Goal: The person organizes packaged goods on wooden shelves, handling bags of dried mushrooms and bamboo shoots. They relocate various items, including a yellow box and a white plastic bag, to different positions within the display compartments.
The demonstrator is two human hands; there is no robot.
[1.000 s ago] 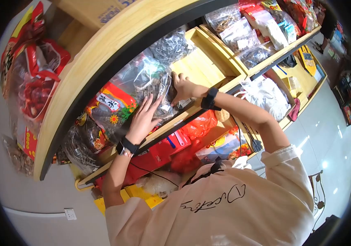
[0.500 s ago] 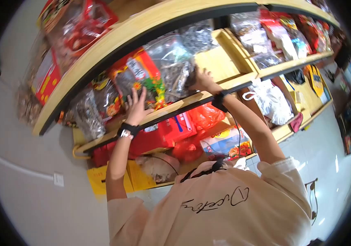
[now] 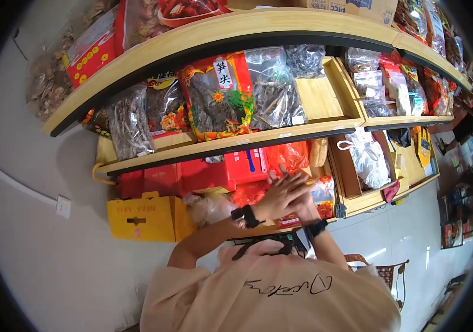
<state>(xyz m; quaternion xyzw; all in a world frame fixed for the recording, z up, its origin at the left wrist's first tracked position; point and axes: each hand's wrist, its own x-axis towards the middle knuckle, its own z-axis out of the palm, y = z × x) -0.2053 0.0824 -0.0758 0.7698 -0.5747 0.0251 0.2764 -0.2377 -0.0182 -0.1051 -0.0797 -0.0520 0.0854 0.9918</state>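
My left hand (image 3: 282,195) and my right hand (image 3: 303,206) are together in front of the lower shelf, palm against palm. The left lies over the right, its fingers stretched out. Most of the right hand is hidden behind it, but some fingertips show past the left, also straight. Neither hand holds anything visible. Above them on the middle shelf stands a red and green printed bag (image 3: 218,99) of dried food. To its right is a clear bag of dark dried strips (image 3: 277,105), and to its left a clear bag of greyish dried pieces (image 3: 130,122).
Below are red boxes (image 3: 206,176), a yellow carton (image 3: 139,220) and a red plastic bag (image 3: 289,155). White plastic bags (image 3: 368,160) sit in a compartment at right. The wooden shelf edge (image 3: 236,145) runs above my hands. A wicker chair (image 3: 386,274) stands at lower right.
Both hands have left the bags on the middle shelf and come down and together. The printed bag and its neighbour now stand uncovered. The view has shifted.
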